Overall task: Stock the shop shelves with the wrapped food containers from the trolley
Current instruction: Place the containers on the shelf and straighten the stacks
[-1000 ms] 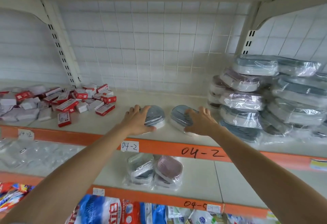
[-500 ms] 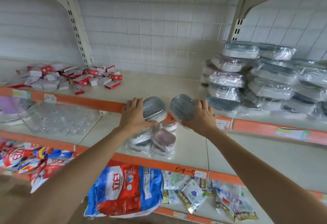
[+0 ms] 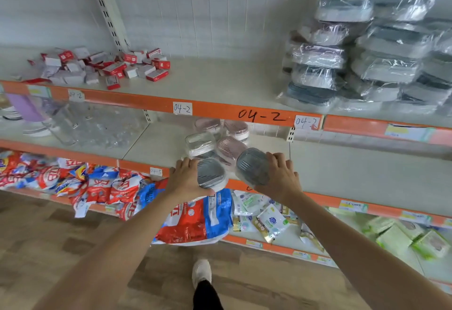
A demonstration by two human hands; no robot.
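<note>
My left hand [image 3: 185, 179] grips a grey-lidded wrapped container [image 3: 210, 175], and my right hand [image 3: 281, 178] grips a second grey one [image 3: 252, 166], tilted with its lid toward me. Both are held at the front edge of the middle shelf [image 3: 156, 147], just in front of a small cluster of wrapped pink and white containers [image 3: 215, 142] lying on that shelf. A tall stack of larger wrapped containers [image 3: 367, 55] fills the right side of the upper shelf [image 3: 215, 84]. No trolley is in view.
Red and white small boxes [image 3: 110, 67] are heaped on the upper shelf's left. Clear glassware [image 3: 93, 126] sits left on the middle shelf. Red and blue bags [image 3: 190, 221] and small packets [image 3: 269, 219] lie on the bottom shelf. My shoe [image 3: 201, 271] stands on the wooden floor.
Both hands carried the two grey containers down from the upper shelf marked 04-2 to the front of the middle shelf. The camera tilted down with them.
</note>
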